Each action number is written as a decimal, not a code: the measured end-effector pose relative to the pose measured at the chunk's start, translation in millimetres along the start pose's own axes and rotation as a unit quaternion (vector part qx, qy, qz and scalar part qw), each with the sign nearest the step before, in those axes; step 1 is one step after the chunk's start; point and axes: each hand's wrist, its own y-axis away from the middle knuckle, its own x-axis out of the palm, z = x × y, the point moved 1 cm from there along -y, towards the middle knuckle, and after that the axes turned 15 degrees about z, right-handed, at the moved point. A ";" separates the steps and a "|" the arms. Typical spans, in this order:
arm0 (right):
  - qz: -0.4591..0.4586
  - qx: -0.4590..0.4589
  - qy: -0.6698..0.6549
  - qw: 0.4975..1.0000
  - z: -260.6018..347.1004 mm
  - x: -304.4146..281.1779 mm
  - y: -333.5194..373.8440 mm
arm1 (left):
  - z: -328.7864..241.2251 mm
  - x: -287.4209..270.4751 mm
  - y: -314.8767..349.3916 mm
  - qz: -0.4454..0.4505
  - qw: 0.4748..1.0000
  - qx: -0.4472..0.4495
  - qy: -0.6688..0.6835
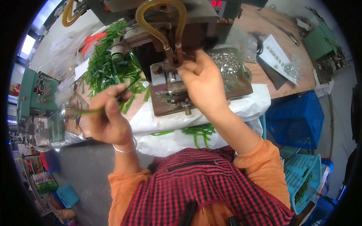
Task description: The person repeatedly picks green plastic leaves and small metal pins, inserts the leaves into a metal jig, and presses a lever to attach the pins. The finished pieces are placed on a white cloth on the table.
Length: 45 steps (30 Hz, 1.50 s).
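Observation:
My left hand is raised left of the bench machine, its fingers closed on a narrow green strip. The strip's blurred tail sticks out to the left of the hand, and a dark end shows past the fingertips. My right hand is at the machine, its fingers bent and pinched together beside the copper tubes. What those fingertips hold, if anything, is hidden. Behind my right hand, many small shiny metal pieces lie on the machine's base.
A heap of green strips lies left of the machine, with more strips on white sheeting at the front edge. A looped yellow hose hangs above. Blue crates stand at right. A printed card lies on the bench.

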 end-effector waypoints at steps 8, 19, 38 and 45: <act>-0.065 -0.105 0.226 0.966 -21.4 -61.3 -7.5 | 13.1 61.1 20.6 0.245 0.919 0.233 -0.200; -0.155 0.046 0.499 0.851 -74.8 -132.1 61.3 | 22.5 62.0 24.1 0.238 0.921 0.241 -0.195; -0.223 -0.019 0.315 0.922 -71.5 -114.5 32.4 | 108.1 -60.5 35.5 0.308 0.756 -0.158 -0.556; -0.290 -0.057 0.519 0.802 -78.3 -145.4 89.5 | 155.7 -67.7 74.0 0.231 0.830 -0.114 -0.494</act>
